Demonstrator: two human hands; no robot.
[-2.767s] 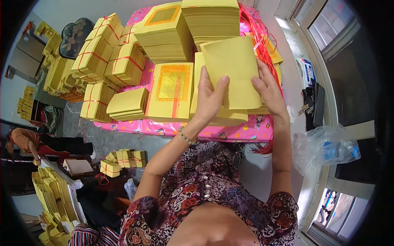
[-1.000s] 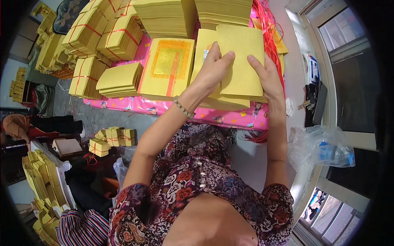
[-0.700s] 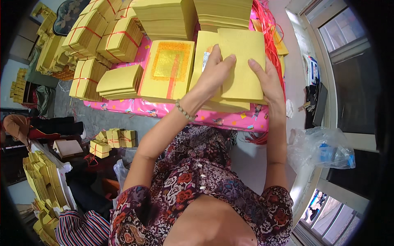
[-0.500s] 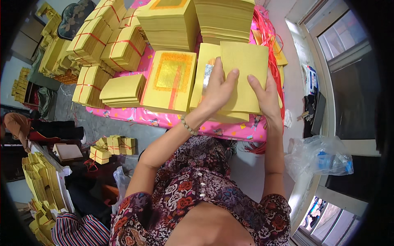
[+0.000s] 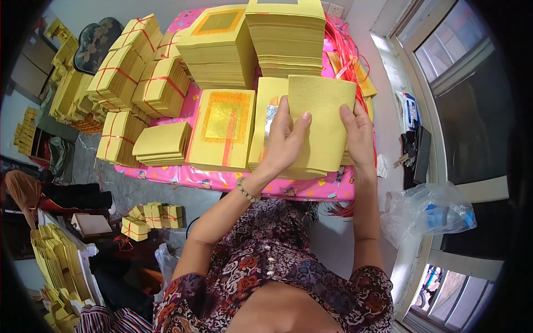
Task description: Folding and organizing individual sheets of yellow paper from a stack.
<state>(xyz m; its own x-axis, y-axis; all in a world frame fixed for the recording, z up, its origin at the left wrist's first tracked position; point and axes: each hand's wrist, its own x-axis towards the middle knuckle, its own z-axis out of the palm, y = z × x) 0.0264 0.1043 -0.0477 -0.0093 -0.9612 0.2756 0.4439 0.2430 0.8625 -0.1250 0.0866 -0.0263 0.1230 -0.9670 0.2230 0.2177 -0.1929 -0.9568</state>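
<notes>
A sheaf of yellow paper (image 5: pixel 322 119) is held between my two hands over the near right part of the table. My left hand (image 5: pixel 286 139) grips its left edge, thumb on top. On the right edge, my right hand (image 5: pixel 360 136) also has its thumb on top and the fingers behind. The sheaf bows slightly near its lower end. Underneath lies a yellow paper stack (image 5: pixel 272 89) with a silver foil patch, partly covered by the sheaf and my left hand. Just left of it sits another paper stack (image 5: pixel 226 119) with a gold square in an orange border.
Two tall paper stacks (image 5: pixel 286 47) (image 5: pixel 216 61) stand behind. Red-tied bundles (image 5: pixel 119 75) and folded paper (image 5: pixel 161 141) fill the table's left. Red strips (image 5: pixel 347 50) hang along the right side of the pink tablecloth (image 5: pixel 277 188). A plastic bag (image 5: pixel 427 213) lies by the window; more bundles (image 5: pixel 152 216) are on the floor.
The whole view has shifted a little, so the table sits lower. My right hand has slid up along the sheaf's right edge, and the sheaf now bows more. My left hand keeps its grip.
</notes>
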